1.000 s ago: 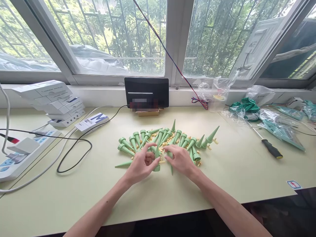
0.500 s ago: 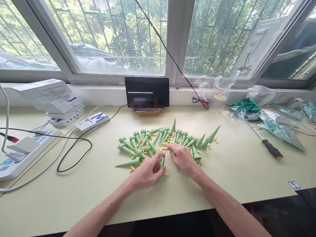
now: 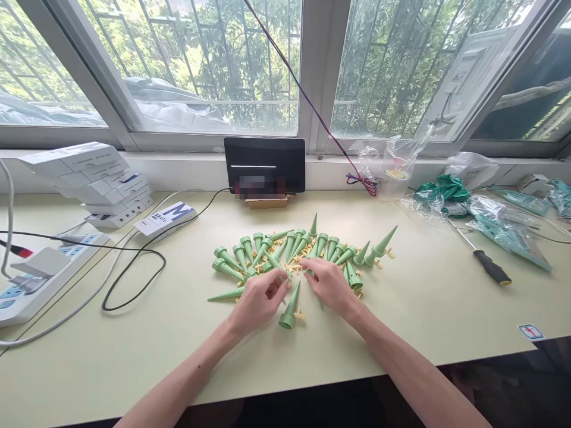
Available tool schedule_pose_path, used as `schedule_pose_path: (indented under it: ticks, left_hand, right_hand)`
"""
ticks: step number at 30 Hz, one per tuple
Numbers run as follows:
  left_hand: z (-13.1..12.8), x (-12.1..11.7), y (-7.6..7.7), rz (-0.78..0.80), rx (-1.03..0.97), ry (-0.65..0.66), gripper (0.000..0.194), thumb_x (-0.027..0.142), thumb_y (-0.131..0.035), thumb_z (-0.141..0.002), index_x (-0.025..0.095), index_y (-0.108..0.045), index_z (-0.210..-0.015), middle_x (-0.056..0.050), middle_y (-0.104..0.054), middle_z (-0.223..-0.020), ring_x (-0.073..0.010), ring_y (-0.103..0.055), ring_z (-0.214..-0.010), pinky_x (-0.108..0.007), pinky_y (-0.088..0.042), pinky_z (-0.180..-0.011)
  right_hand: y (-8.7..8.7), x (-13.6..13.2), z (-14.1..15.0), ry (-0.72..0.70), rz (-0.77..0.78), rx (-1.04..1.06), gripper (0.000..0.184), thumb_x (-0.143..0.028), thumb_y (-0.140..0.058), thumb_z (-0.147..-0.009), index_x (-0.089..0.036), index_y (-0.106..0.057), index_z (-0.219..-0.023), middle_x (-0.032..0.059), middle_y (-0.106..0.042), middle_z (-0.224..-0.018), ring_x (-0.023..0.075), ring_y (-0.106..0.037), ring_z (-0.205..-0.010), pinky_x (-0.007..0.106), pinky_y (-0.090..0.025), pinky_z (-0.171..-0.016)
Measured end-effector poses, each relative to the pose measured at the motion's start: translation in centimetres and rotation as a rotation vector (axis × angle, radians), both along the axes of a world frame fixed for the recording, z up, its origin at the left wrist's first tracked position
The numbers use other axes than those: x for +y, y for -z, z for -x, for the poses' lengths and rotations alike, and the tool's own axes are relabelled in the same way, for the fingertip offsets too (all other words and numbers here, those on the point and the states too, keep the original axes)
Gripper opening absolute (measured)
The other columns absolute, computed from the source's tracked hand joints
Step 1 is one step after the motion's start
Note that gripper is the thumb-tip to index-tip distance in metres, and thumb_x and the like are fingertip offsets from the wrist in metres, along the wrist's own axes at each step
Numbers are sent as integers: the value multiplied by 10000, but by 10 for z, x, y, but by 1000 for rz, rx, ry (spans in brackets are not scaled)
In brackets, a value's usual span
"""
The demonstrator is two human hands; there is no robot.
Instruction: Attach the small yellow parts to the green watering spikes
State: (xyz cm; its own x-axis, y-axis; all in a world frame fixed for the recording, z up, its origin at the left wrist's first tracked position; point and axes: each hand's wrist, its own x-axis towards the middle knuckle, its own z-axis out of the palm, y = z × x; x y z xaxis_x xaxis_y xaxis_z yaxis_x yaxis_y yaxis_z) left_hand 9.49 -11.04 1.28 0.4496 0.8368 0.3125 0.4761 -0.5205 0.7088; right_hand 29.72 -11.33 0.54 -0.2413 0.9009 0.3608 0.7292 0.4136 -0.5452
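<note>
Green ribbed plastic plant-watering spikes [image 3: 241, 258], many with small yellow valves [image 3: 389, 254], lie in a loose heap mid-table. My left hand [image 3: 261, 297] is at the heap's near left side, its fingers curled and thumb and forefinger pinched together beside a spike. What it pinches is hidden. My right hand [image 3: 329, 286] is closed around a green watering spike [image 3: 320, 305], whose tip shows under the palm; its fingertips are by small yellow parts. Between the two hands a single spike [image 3: 289, 312] with a yellow valve lies by itself, tip pointing away from me.
A black tablet [image 3: 265, 166] leans on a cardboard stand at the back. To the left are stacked white boxes [image 3: 89, 178], a power strip [image 3: 49, 273] and loose cables. A screwdriver [image 3: 491, 267] and plastic bags [image 3: 508, 232] lie to the right.
My left hand has come away from the single spike in front and moved up and left to the heap. My right hand has stayed nearly where it was.
</note>
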Motion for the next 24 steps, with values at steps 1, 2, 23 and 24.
schedule_pose_path:
  ticks: [1, 2, 23, 24]
  left_hand:
    - [1, 1, 0, -21, -24, -37, 123, 274, -507, -928, 197, -584, -873, 27, -547, -645, -89, -439, -503, -214, -374, -505]
    - [1, 3, 0, -40, -38, -58, 116, 267, -521, -921, 195, -595, -868, 17, -573, -681, -88, -456, -509, -213, -385, -506]
    - [3, 1, 5, -119, 227, 12, 221, 271, -492, -938, 201, -676, -837, -21, -563, -792, -109, -490, -550, -243, -397, -521]
    - [3, 1, 6, -108, 243, 11, 227, 277, -490, -939, 200, -676, -834, -24, -559, -791, -116, -500, -562, -245, -393, -515]
  right_hand:
    - [0, 0, 0, -10, -1, 16, 305, -43, -526, -888, -221, -667, -1092, 51, -711, -1016, 181, -668, -861, 269, -484, -725]
    - [1, 0, 0, -22, 2, 30, 290, -49, -535, -890, -217, -670, -1083, 50, -714, -1010, 179, -668, -847, 270, -485, -724]
    - [-1, 0, 1, -68, 40, 88, 191, -89, -572, -898, -185, -690, -1014, 57, -734, -938, 168, -659, -752, 287, -489, -728]
    - [-2, -1, 2, -68, 41, 86, 177, -94, -577, -895, -184, -689, -1000, 53, -733, -928, 162, -650, -729, 285, -483, -720]
